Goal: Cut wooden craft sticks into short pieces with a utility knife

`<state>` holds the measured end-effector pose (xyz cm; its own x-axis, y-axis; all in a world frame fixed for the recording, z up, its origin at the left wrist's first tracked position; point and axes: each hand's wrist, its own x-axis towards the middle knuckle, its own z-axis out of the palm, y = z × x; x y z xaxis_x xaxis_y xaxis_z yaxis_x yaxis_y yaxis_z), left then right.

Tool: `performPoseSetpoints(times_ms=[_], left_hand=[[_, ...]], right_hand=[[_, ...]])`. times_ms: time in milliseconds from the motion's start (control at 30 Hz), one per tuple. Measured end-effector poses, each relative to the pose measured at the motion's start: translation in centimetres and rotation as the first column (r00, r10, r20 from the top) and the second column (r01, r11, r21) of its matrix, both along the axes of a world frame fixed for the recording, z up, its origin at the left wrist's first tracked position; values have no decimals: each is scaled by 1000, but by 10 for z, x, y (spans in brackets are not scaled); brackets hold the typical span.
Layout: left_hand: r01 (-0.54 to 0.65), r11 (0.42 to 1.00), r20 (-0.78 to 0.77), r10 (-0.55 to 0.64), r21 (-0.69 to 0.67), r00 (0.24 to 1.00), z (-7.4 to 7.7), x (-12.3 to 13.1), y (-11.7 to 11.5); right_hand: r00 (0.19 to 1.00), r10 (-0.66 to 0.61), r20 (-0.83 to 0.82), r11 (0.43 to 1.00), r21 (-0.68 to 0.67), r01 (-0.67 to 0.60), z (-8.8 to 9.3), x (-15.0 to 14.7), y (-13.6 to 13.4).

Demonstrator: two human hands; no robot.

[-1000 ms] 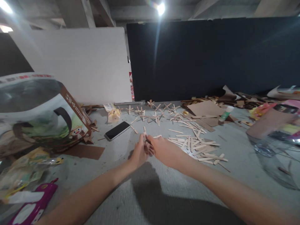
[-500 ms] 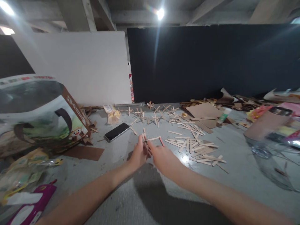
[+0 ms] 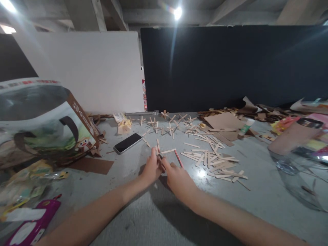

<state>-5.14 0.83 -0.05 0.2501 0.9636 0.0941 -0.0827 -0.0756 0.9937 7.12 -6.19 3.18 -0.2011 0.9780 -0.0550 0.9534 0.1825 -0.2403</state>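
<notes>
Near the middle of the grey table, my left hand (image 3: 152, 168) is closed around wooden sticks, one of which (image 3: 158, 145) points up beyond the fingertips. My right hand (image 3: 179, 177) is closed beside it, its fingers pinching a small dark item (image 3: 160, 156) too small to name. Another pale stick (image 3: 168, 151) lies just past the fingertips, and a red-and-white striped stick (image 3: 178, 158) rests by the right knuckles. To the right is a loose pile of wooden sticks (image 3: 220, 164). Crossed stick pieces (image 3: 170, 130) are spread farther back.
A black phone (image 3: 127, 143) lies left of the hands, near a brown cardboard strip (image 3: 93, 166). The large printed bag (image 3: 77, 133) and purple case (image 3: 43, 218) are at left. A glue stick (image 3: 246, 127), cardboard (image 3: 220, 121) and a bottle (image 3: 294, 136) stand or lie at right.
My right hand has shifted slightly down, and more of the striped stick shows beside it. The dark item between the fingers is more visible. My left hand has hardly moved.
</notes>
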Motion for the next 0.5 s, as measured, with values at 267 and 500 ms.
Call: performPoseSetpoints(times_ms=[267, 500], left_hand=[[81, 920, 333, 56, -384, 941, -4, 11, 10], [117, 868, 372, 82, -482, 924, 0, 13, 9]], right_hand=[[991, 125, 39, 991, 36, -126, 40, 9, 18], [985, 173, 9, 985, 14, -173, 46, 19, 25]])
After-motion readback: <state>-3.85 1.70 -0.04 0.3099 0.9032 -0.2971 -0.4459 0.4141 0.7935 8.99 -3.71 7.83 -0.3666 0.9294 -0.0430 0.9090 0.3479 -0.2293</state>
